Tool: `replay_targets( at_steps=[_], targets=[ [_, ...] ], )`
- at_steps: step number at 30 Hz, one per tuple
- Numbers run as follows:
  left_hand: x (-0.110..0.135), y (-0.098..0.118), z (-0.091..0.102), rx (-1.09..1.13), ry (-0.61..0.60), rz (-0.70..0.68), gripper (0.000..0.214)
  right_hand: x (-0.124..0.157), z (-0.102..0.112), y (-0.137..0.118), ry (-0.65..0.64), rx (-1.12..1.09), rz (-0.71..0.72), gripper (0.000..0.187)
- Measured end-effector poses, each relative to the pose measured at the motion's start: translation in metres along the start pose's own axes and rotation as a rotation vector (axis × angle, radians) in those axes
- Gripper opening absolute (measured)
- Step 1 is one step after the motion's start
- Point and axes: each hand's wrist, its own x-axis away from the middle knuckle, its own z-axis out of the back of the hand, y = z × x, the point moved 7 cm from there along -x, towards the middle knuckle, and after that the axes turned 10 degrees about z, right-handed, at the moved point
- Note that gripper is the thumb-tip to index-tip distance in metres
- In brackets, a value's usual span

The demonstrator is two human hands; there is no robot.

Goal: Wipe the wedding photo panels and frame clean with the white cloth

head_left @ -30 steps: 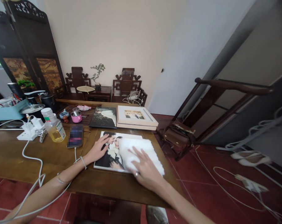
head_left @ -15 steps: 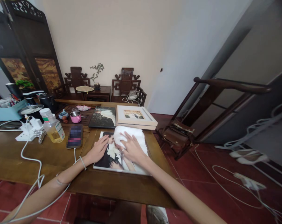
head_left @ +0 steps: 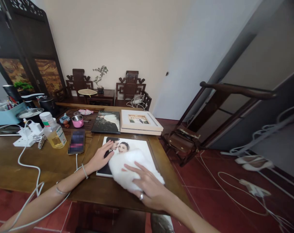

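A photo album (head_left: 143, 147) with a couple's portrait on its white cover lies flat on the wooden table. My left hand (head_left: 103, 156) rests on the cover's left side with its fingers stretched out, holding nothing. Over the lower right of the cover, my right hand (head_left: 150, 184) presses on a fluffy white cloth (head_left: 122, 163) and grips it, a ring on one finger. The cloth hides the lower part of the portrait and hangs past the album's front edge.
Behind the album are a dark photo book (head_left: 107, 122) and a cream framed box (head_left: 141, 122). To the left stand a phone (head_left: 76, 141) on a cable, a bottle of yellow liquid (head_left: 53, 134), a pink cup (head_left: 77, 121) and a white power strip (head_left: 28, 137). A wooden chair (head_left: 186, 139) is at right.
My right hand has pulled the cloth toward me, from the album's top right to its lower edge, uncovering the portrait's faces. My left hand stays nearly in place.
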Motion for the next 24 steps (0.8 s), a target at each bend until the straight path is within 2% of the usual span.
replay_targets(
  at_steps=[4,7,10,13,16,19,24],
  targets=[
    [0.001,0.003,-0.007,-0.076,-0.044,-0.061,0.042,0.013,0.017,0.045,0.165,0.024,-0.248,0.03],
    [0.0,0.003,-0.007,-0.077,-0.037,-0.07,0.041,-0.005,0.027,0.081,0.293,-0.051,-0.354,0.037],
    [0.0,0.004,-0.007,-0.088,-0.04,-0.087,0.041,-0.049,0.027,0.102,0.306,-0.128,-0.34,0.042],
    [0.0,0.004,-0.006,-0.085,-0.037,-0.092,0.038,-0.091,0.017,0.107,0.259,-0.229,-0.291,0.047],
    [0.001,0.004,-0.005,-0.07,-0.036,-0.092,0.036,-0.105,0.008,0.104,0.225,-0.291,-0.268,0.05],
    [0.0,0.003,-0.005,-0.063,-0.045,-0.077,0.038,-0.087,0.014,0.108,0.257,-0.271,-0.274,0.048],
    [-0.002,-0.001,-0.006,-0.038,-0.065,-0.04,0.043,-0.02,0.036,0.135,0.325,-0.117,-0.391,0.045]
  ],
)
